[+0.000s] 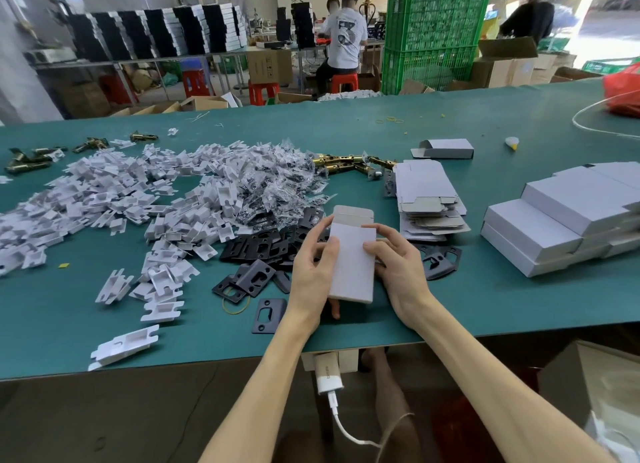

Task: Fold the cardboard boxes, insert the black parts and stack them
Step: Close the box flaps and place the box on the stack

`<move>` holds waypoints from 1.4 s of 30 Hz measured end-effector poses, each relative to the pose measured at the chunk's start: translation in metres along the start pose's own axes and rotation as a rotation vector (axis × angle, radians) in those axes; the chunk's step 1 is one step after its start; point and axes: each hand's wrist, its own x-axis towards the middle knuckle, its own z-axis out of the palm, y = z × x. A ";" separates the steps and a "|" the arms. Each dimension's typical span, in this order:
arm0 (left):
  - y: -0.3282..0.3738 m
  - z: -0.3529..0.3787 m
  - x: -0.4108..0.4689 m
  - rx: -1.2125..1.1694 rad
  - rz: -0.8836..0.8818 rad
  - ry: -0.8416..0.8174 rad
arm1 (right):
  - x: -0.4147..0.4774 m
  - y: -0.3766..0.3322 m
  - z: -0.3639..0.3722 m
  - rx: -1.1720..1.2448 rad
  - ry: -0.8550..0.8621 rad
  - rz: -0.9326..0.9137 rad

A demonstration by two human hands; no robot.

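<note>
Both hands grasp one box [351, 261] above the desk [485, 299]: left hand [313, 265] and right hand [398, 265] steady its sides, leaving the far flap open, presumably for black parts [256, 247].

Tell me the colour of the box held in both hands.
The box is pale grey-white; head view.

The inside of the cardboard box [351, 261] is hidden by its own walls, and most fingers of the left hand [311, 265] are covered behind it. Some black parts [256, 251] are hidden under the right hand [398, 268]. The stack of boxes [554, 220] is cut off by the right edge, the pile of white inserts [104, 199] by the left edge
</note>
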 end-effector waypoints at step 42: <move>-0.015 -0.013 0.013 -0.321 0.043 0.445 | -0.005 -0.001 0.010 -0.490 -0.248 -0.019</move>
